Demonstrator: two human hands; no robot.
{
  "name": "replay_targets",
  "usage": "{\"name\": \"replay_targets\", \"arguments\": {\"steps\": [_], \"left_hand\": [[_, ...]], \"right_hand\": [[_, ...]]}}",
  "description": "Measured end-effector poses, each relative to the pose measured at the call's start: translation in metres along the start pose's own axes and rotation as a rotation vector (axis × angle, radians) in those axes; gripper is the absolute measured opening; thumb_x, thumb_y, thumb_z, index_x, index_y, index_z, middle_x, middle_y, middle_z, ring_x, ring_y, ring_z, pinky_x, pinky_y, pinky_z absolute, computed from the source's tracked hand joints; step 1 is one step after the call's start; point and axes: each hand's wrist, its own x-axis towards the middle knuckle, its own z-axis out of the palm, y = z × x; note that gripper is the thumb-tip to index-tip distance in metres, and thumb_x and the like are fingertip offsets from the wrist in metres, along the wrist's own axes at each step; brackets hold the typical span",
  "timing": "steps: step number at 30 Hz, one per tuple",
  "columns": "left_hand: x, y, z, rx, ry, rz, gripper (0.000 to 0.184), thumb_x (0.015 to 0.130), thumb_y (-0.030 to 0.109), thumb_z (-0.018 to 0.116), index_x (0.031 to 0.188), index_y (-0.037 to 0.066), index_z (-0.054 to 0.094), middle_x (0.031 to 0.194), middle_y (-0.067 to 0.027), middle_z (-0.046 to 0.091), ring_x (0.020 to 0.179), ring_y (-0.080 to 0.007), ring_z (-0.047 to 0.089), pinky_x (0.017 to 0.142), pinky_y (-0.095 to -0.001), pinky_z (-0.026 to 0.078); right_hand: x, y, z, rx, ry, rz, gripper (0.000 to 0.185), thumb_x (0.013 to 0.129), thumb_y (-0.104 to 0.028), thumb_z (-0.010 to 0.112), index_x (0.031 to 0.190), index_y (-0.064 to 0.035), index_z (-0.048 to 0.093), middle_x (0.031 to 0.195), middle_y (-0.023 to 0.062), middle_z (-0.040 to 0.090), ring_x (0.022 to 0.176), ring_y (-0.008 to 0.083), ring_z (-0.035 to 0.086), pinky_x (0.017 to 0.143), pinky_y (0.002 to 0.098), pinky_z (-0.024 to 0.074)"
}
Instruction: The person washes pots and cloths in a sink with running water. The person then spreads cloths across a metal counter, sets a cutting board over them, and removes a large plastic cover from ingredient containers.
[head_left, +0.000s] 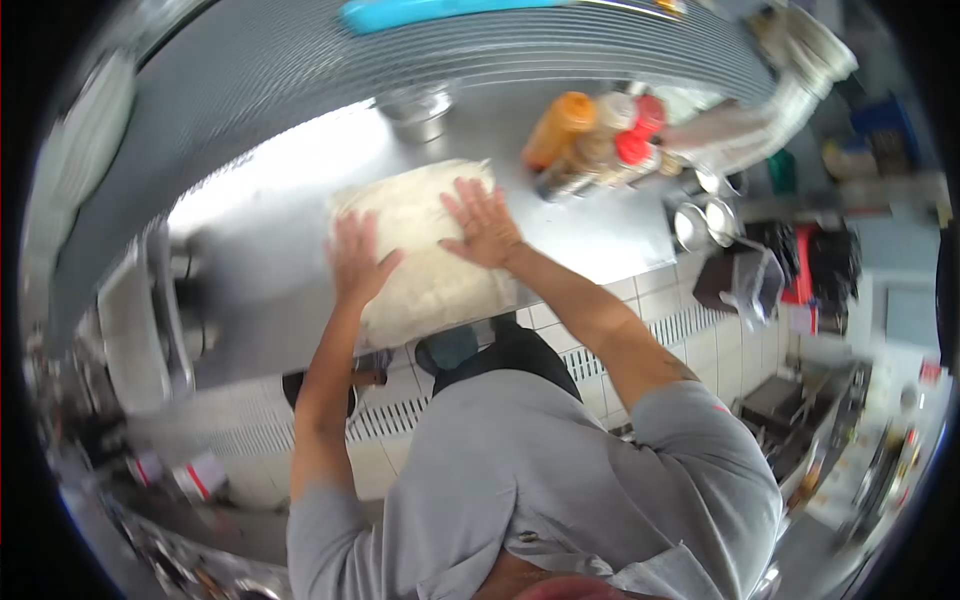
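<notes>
A folded, cream-coloured cloth or sheet [425, 275] lies on the metal counter [255, 300], reaching its front edge. Flat on its left part rests my left hand [357, 258], fingers spread and pointing away from me. My right hand [483, 225] lies on the upper right part, also with spread fingers, and holds nothing. The two hands are apart, with cream material showing between them. Whether the thing is cloth or another soft material, I cannot tell for sure.
Behind the cream material stands a metal container [417, 112]. Sauce bottles [565, 125] cluster at the back right, beside a plastic bag [745, 135]. White trays [135, 330] are at the left. A ridged shelf [400, 60] runs above the counter's back.
</notes>
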Motion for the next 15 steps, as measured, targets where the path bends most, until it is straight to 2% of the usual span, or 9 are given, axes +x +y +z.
{"name": "replay_targets", "arguments": {"steps": [1, 2, 3, 5, 8, 11, 12, 15], "left_hand": [[-0.002, 0.001, -0.011, 0.002, 0.054, -0.007, 0.090, 0.085, 0.058, 0.063, 0.155, 0.016, 0.024, 0.162, -0.0194, 0.015, 0.149, -0.0408, 0.012, 0.115, -0.0638, 0.012], [-0.005, 0.006, -0.019, -0.004, 0.104, -0.027, 0.093, 0.086, 0.060, 0.062, 0.156, 0.014, 0.022, 0.163, -0.0189, 0.013, 0.149, -0.0403, 0.012, 0.116, -0.0633, 0.010], [-0.013, 0.008, -0.016, 0.000, 0.070, 0.018, 0.093, 0.086, 0.059, 0.062, 0.156, 0.013, 0.022, 0.163, -0.0196, 0.013, 0.150, -0.0400, 0.012, 0.116, -0.0633, 0.010], [-0.033, 0.012, -0.010, 0.021, 0.000, 0.088, 0.094, 0.086, 0.059, 0.062, 0.156, 0.010, 0.021, 0.162, -0.0209, 0.013, 0.150, -0.0394, 0.012, 0.116, -0.0633, 0.010], [-0.036, 0.015, -0.018, 0.047, -0.090, 0.102, 0.093, 0.087, 0.057, 0.062, 0.155, 0.009, 0.023, 0.162, -0.0223, 0.014, 0.150, -0.0389, 0.011, 0.116, -0.0628, 0.008], [-0.040, 0.014, -0.016, 0.041, 0.101, 0.114, 0.087, 0.087, 0.050, 0.066, 0.152, 0.005, 0.030, 0.155, -0.0260, 0.029, 0.143, -0.0407, 0.029, 0.115, -0.0574, 0.022], [-0.045, 0.025, -0.020, -0.141, 0.039, 0.086, 0.084, 0.088, 0.046, 0.066, 0.152, 0.005, 0.030, 0.149, -0.0260, 0.037, 0.139, -0.0399, 0.035, 0.113, -0.0545, 0.027], [-0.068, 0.090, -0.079, -0.585, -0.175, 0.021, 0.079, 0.090, 0.035, 0.068, 0.151, 0.004, 0.030, 0.133, -0.0252, 0.055, 0.125, -0.0379, 0.053, 0.105, -0.0465, 0.040]], "right_hand": [[-0.005, -0.007, -0.005, -0.050, -0.041, 0.077, 0.090, 0.092, -0.067, 0.043, 0.157, -0.0098, 0.018, 0.161, 0.0236, 0.012, 0.149, 0.0434, 0.011, 0.116, 0.0636, 0.0117], [-0.015, -0.019, -0.017, 0.032, 0.055, 0.141, 0.090, 0.091, -0.066, 0.045, 0.157, -0.0099, 0.018, 0.162, 0.0235, 0.012, 0.149, 0.0435, 0.012, 0.116, 0.0632, 0.0112], [-0.029, -0.035, -0.045, 0.089, 0.095, 0.113, 0.089, 0.091, -0.065, 0.047, 0.156, -0.0098, 0.021, 0.161, 0.0242, 0.012, 0.148, 0.0440, 0.013, 0.117, 0.0622, 0.0107], [-0.065, -0.048, -0.055, 0.087, 0.032, -0.054, 0.088, 0.090, -0.064, 0.050, 0.154, -0.0087, 0.025, 0.159, 0.0251, 0.017, 0.147, 0.0443, 0.017, 0.116, 0.0626, 0.0136], [-0.110, -0.045, -0.039, 0.031, -0.006, -0.032, 0.083, 0.090, -0.061, 0.053, 0.150, -0.0071, 0.034, 0.155, 0.0262, 0.026, 0.144, 0.0448, 0.024, 0.115, 0.0620, 0.0190], [-0.145, -0.045, -0.060, 0.188, 0.093, 0.119, 0.076, 0.090, -0.056, 0.057, 0.145, -0.0060, 0.042, 0.153, 0.0262, 0.029, 0.141, 0.0446, 0.029, 0.115, 0.0603, 0.0233], [-0.163, -0.038, -0.076, 0.262, 0.094, 0.116, 0.066, 0.090, -0.046, 0.063, 0.138, -0.0027, 0.050, 0.149, 0.0253, 0.037, 0.138, 0.0425, 0.035, 0.115, 0.0520, 0.0291], [-0.224, 0.016, -0.095, 0.625, 0.013, 0.241, 0.060, 0.088, -0.038, 0.067, 0.133, 0.0001, 0.054, 0.143, 0.0228, 0.047, 0.134, 0.0374, 0.043, 0.111, 0.0437, 0.0373]]}}
